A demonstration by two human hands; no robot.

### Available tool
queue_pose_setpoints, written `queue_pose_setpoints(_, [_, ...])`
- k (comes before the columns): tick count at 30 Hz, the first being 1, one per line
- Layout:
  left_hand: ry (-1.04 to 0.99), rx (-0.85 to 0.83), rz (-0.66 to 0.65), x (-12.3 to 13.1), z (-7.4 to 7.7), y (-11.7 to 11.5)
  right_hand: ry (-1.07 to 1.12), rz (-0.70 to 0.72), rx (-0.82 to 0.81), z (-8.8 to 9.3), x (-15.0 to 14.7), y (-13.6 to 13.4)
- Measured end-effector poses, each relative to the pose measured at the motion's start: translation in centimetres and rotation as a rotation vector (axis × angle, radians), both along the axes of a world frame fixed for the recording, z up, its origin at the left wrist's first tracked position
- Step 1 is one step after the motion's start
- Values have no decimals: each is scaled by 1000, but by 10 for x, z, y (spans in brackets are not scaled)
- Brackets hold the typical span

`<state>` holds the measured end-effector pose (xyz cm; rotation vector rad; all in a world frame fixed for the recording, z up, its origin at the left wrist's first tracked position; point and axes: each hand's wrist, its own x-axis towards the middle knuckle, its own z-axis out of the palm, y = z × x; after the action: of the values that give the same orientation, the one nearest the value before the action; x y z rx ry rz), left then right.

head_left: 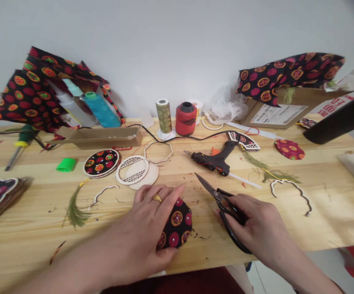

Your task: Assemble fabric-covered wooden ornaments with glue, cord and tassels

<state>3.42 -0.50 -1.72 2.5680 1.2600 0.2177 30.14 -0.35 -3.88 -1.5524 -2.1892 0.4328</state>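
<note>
My left hand [148,228] lies over a round piece covered in black fabric with red and orange dots [178,224], fingers curled along its edge and a gold ring showing. My right hand [256,226] grips black scissors [222,202] by the handles, the blades nearly closed and pointing up-left, a little to the right of the fabric piece. Both rest on the wooden table [57,237] near its front edge. Small thread scraps lie around the piece.
A black glue gun [216,159] lies behind the scissors. Wooden cut-out rings [135,169], a fabric-covered disc [101,162], a green tassel [74,206], thread spools [185,118], a cardboard tray [103,136], a cardboard box [282,110] and patterned fabric [32,90] stand further back.
</note>
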Motion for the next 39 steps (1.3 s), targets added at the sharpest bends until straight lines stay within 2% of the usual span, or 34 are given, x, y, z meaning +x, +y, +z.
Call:
queue_pose_setpoints(3, [39, -7, -117, -11, 9, 7, 2, 2, 5, 1, -1, 0])
queue_pose_setpoints(8, [30, -8, -222, -24, 16, 20, -3, 3, 20, 2, -2, 2])
queue_pose_setpoints(12, [88, -58, -245, -30, 25, 26, -12, 11, 28, 1, -2, 1])
queue_pose_setpoints(14, [52, 5, -190, -33, 27, 21, -16, 15, 40, 0, -1, 1])
queue_pose_setpoints(18, [-140, 286, 110, -30, 13, -10, -27, 18, 84, -2, -1, 0])
queue_pose_setpoints(20, [-222, 313, 235, -23, 0, -28, -36, 24, 107, -2, -1, 0])
queue_pose_setpoints(23, [-227, 384, 200, -9, -19, -46, -40, 35, 129, -2, -1, 0])
queue_pose_setpoints(26, [-222, 421, 131, 1, -30, -49, -37, 46, 140, -1, -1, 0])
queue_pose_setpoints(39, [-274, 458, 141, 9, -40, -41, -56, 119, 146, 4, 3, -3])
